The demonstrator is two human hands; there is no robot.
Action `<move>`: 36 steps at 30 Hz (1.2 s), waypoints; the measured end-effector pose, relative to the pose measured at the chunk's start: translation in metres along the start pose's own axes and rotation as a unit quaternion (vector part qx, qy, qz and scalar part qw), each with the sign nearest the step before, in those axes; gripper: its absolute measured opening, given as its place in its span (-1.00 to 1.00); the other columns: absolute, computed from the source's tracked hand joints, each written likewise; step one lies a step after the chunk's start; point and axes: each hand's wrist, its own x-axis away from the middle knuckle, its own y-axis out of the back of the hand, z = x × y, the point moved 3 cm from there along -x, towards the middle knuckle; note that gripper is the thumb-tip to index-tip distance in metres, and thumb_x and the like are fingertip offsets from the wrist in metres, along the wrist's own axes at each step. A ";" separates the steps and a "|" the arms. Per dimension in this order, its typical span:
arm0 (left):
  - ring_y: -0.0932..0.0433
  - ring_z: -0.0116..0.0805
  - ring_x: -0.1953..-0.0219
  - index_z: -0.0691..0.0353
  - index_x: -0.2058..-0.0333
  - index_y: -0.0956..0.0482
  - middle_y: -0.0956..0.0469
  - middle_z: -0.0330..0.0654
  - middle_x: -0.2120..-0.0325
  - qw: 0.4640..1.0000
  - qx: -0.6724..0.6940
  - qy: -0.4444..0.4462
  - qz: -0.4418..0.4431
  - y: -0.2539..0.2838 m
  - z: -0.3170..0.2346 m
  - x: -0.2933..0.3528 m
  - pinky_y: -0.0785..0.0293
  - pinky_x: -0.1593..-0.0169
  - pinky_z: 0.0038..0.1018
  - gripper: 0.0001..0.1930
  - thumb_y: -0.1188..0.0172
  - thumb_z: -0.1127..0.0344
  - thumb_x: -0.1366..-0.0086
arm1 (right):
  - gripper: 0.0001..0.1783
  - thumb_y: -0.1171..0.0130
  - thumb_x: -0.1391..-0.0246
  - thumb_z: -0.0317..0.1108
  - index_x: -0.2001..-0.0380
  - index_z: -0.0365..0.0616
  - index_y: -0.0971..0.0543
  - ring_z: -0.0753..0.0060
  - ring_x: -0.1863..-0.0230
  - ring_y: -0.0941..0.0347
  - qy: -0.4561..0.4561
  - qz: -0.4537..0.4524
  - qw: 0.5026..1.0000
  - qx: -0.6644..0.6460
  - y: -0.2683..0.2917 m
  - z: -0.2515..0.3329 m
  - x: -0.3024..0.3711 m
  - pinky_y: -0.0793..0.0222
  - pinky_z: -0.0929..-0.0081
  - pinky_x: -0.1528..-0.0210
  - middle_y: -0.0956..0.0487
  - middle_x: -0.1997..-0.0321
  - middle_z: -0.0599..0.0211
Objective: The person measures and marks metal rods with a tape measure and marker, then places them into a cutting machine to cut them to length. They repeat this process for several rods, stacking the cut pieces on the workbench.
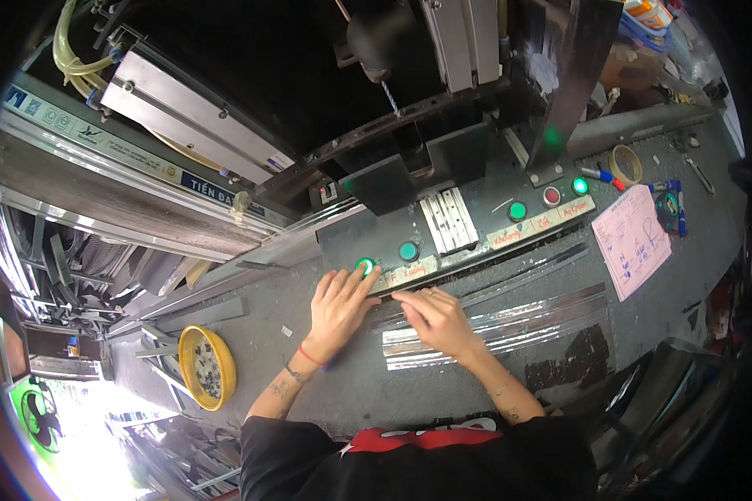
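My left hand lies palm down at the left end of a dark control panel, fingers stretched out. Its index fingertip touches a lit green push button. Close to its right, my right hand has the index finger extended to the panel's front edge, with the thumb apart from it. The other right fingers are bent and partly hidden; I see nothing held. Beneath the right wrist lie shiny metal strips. A slotted aluminium block sits mid-panel, beside a second green button.
Further right are a green button, a red button and a lit green one. A drill bit hangs behind the panel. A yellow bowl of scraps stands left; a pink written sheet and tape roll lie right.
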 end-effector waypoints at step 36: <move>-0.52 -0.23 0.17 0.18 0.07 -0.52 -0.50 -0.17 0.12 0.918 0.386 -0.057 -0.065 -0.036 -0.167 0.068 -0.48 0.09 -0.36 -0.59 -0.21 0.49 -0.04 | -0.77 0.07 -0.29 -0.24 0.19 -0.21 -0.36 -0.17 0.30 -0.49 -0.215 -0.118 0.900 0.361 0.111 -0.057 -0.027 -0.33 0.05 0.31 -0.55 0.40 -0.08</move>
